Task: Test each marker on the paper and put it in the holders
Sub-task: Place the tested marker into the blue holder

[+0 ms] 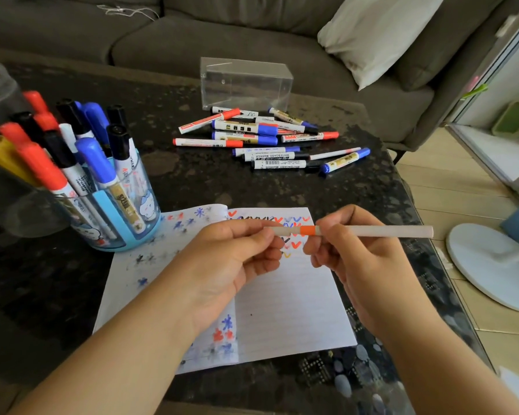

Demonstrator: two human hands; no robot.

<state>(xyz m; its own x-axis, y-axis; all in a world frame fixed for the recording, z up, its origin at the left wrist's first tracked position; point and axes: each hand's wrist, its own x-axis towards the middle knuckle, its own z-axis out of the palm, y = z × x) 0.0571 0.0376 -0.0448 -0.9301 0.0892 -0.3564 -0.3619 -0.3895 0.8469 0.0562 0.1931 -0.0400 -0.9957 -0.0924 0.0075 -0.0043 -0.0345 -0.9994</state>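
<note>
A thin white marker (378,231) with an orange band is held level above the lined paper (285,310). My right hand (357,253) grips its barrel just right of the band. My left hand (237,256) pinches the white cap end at the marker's left. The paper carries rows of coloured ticks and blotches. To the left stands a blue holder (126,211) full of red, blue and black markers. A pile of loose markers (270,139) lies farther back on the dark table.
A clear plastic box (246,82) stands behind the pile. A clear jar (0,94) and a dark holder with yellow markers (0,175) sit at the far left. A grey sofa with a pillow (372,31) runs behind the table. A white fan base (489,265) is on the floor at right.
</note>
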